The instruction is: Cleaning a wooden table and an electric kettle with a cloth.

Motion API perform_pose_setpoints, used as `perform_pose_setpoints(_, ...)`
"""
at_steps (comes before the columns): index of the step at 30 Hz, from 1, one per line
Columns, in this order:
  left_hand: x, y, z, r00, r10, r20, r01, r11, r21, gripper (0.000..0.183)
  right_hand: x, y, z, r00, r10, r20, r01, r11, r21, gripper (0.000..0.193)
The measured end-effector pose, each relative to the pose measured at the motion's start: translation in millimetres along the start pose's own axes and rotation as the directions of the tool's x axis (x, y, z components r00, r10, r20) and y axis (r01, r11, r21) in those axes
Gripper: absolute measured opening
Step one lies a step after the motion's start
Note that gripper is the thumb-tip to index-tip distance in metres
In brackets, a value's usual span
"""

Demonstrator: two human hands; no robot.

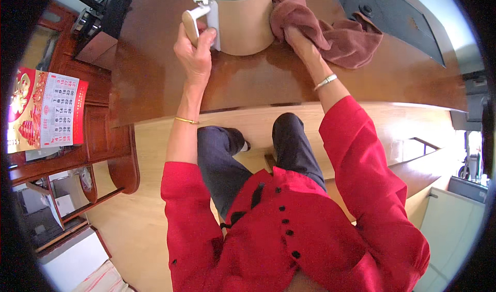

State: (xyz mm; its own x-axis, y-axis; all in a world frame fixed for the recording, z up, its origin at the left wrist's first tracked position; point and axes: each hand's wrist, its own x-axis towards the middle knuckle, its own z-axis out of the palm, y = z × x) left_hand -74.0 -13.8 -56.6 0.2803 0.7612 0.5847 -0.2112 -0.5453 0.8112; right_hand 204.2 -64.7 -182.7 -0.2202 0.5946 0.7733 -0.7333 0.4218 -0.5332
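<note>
A tan jug (244, 28) with a silvery lid stands on the brown wooden table (155, 59), cut off by the upper edge of the view. My left hand (196, 51) is closed round its white and tan handle, the thumb lying along the handle's inner side. Against the jug's right side, my right hand (298, 37) is mostly covered by a brown cloth (351, 44). The cloth bunches up over that hand and trails to the right across the tabletop. Its folds hide my right fingers.
A dark grey flat panel (395, 20) lies at the table's right. On the left, a wall calendar (59, 108) hangs by wooden shelves (77, 199), with a black device (111, 18) farther back. The table's near edge runs just in front of my legs.
</note>
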Motion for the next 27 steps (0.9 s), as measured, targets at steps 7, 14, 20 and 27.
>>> perform_pose_setpoints(7, -1.3, 3.2, 54.1, 0.999, -0.019, 0.044, 0.024, 0.992, -0.122, 0.013, -41.8, -53.2, 63.0, 0.717, -0.476, -0.510, -0.611, -0.077, -0.788, 0.034)
perform_pose_setpoints(14, 2.0, 6.5, 30.9, 1.000, -0.005, 0.024, 0.007, 0.998, -0.066, 0.015, -31.3, -72.7, 56.0, 0.855, -0.302, -0.422, -0.470, -0.108, -0.876, 0.035)
perform_pose_setpoints(20, 1.3, 8.4, 83.4, 0.994, -0.045, 0.104, 0.064, 0.981, -0.183, 0.015, -9.8, -119.2, -1.1, 0.772, -0.394, -0.498, -0.635, -0.476, -0.608, 0.038)
perform_pose_setpoints(27, 2.0, -0.7, 35.9, 1.000, -0.022, 0.006, 0.023, 0.999, -0.039, 0.020, 88.9, -82.3, 98.0, 0.597, -0.138, -0.790, -0.802, -0.109, -0.587, 0.038)
